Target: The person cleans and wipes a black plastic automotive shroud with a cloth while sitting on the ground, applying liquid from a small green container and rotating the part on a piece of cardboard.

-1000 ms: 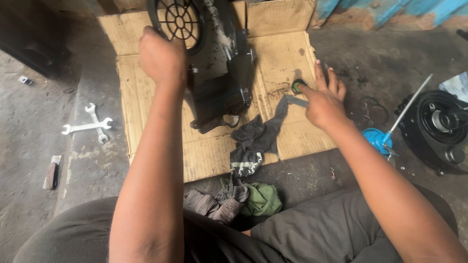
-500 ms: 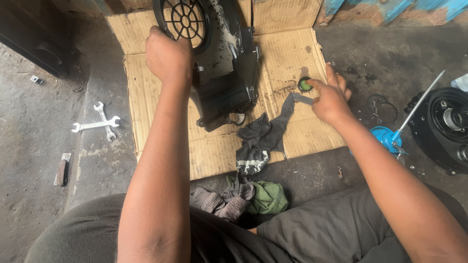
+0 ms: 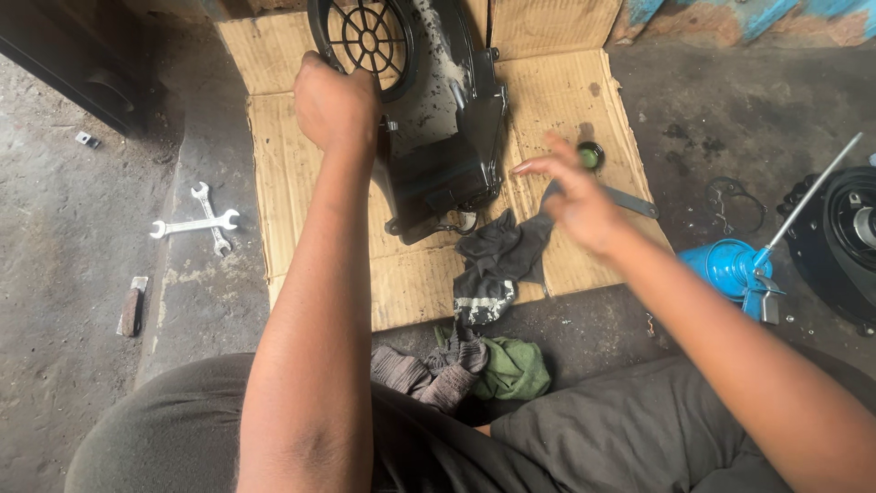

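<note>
- One view only, head-mounted, looking steeply down over the person's own lap and both forearms.
- It faces forward onto the cardboard sheet (image 3: pixel 292 183) on the floor, close in (arm's reach).
- Edges catch the crossed spanners (image 3: pixel 201 222) left, blue oil can (image 3: pixel 727 267) right.

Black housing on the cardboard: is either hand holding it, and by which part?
The left hand grips the black housing at the rim of its round grille. The right hand is open above the cardboard, holding nothing.

left hand (image 3: pixel 333 105) gripping black housing (image 3: pixel 438 137), right hand (image 3: pixel 575 196) open
</note>
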